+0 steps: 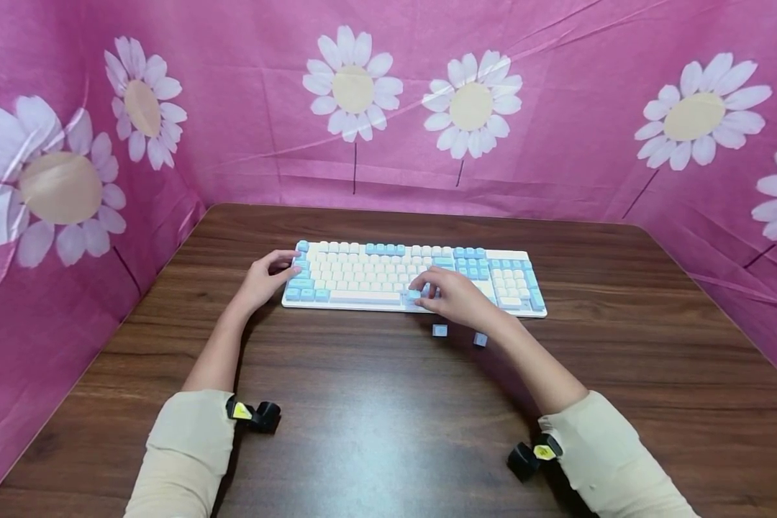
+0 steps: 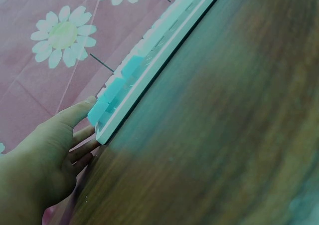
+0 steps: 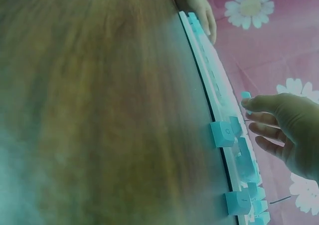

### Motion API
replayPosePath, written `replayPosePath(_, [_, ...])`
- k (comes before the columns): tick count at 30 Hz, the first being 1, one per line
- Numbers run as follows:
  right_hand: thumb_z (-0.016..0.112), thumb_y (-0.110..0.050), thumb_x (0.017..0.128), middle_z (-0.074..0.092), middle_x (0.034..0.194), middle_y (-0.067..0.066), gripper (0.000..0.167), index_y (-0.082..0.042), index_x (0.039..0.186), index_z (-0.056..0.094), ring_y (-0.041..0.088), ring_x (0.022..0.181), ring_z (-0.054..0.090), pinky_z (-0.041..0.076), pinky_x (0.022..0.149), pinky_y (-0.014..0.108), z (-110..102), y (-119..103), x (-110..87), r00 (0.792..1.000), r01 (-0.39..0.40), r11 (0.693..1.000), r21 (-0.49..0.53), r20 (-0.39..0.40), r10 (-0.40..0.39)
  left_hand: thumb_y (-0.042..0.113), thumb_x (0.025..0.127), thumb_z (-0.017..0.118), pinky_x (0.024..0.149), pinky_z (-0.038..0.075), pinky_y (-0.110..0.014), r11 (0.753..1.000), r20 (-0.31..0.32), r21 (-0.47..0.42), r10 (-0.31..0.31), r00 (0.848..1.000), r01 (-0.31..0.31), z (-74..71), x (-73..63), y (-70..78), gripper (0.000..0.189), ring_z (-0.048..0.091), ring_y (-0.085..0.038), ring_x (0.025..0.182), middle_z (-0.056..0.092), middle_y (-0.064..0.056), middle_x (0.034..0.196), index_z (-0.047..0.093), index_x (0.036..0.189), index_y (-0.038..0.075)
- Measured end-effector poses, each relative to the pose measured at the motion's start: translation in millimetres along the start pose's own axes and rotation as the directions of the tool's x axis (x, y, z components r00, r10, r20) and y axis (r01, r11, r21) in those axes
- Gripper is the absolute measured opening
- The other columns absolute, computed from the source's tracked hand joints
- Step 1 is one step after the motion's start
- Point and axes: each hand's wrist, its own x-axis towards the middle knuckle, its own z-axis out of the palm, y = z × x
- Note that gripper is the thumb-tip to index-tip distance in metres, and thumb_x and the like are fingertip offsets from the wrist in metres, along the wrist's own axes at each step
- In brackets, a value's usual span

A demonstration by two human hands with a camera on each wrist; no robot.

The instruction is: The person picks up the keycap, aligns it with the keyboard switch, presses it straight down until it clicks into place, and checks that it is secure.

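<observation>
A white keyboard (image 1: 369, 296) with white and light-blue keys lies on the table in the head view. At its left end my left hand (image 1: 265, 279) holds the edge, the thumb on the blue keys and the other fingers by the side. My right hand (image 1: 456, 295) is over the bottom row, right of the long space bar. Between thumb and fingertip it pinches a small light-blue keycap (image 3: 245, 95), which the right wrist view shows raised above the keyboard. Two loose keycaps, one on the left (image 1: 439, 330) and one on the right (image 1: 480, 339), lie in front of the keyboard.
The brown wood-grain table (image 1: 362, 403) reaches back to a pink cloth (image 1: 252, 86) printed with white daisies. Black wrist cameras, left (image 1: 259, 416) and right (image 1: 529, 458), are strapped over the sleeves.
</observation>
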Motion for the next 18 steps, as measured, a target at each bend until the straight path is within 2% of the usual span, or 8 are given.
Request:
replayPosePath(9, [0.071,-0.011,0.081,0.059,0.088,-0.002,0.017,-0.008,0.097,0.066,0.012,0.072,0.055,0.045,0.062,0.027,2.1,-1.4,6.0,0.999,0.003,0.997,-0.078,0.032,-0.001,0.017,0.090,0.061,0.094,0.035,-0.044,1.000,-0.003,-0.003,0.003,1.000,-0.003,0.4,-0.1,0.7,0.037,0.046,-0.033,0.111,0.053,-0.021,0.121,0.054,0.122,-0.001])
replayPosePath(18, [0.071,-0.014,0.082,0.057,0.085,-0.003,0.017,-0.010,0.097,0.066,0.011,0.071,0.052,0.043,0.061,0.027,7.8,0.8,8.9,0.998,-0.025,0.992,-0.121,0.052,0.031,0.017,0.090,0.061,0.094,0.035,-0.045,1.000,0.003,-0.004,0.008,1.000,-0.008,0.0,-0.6,2.6,0.038,0.046,-0.033,0.112,0.052,-0.021,0.122,0.054,0.123,-0.001])
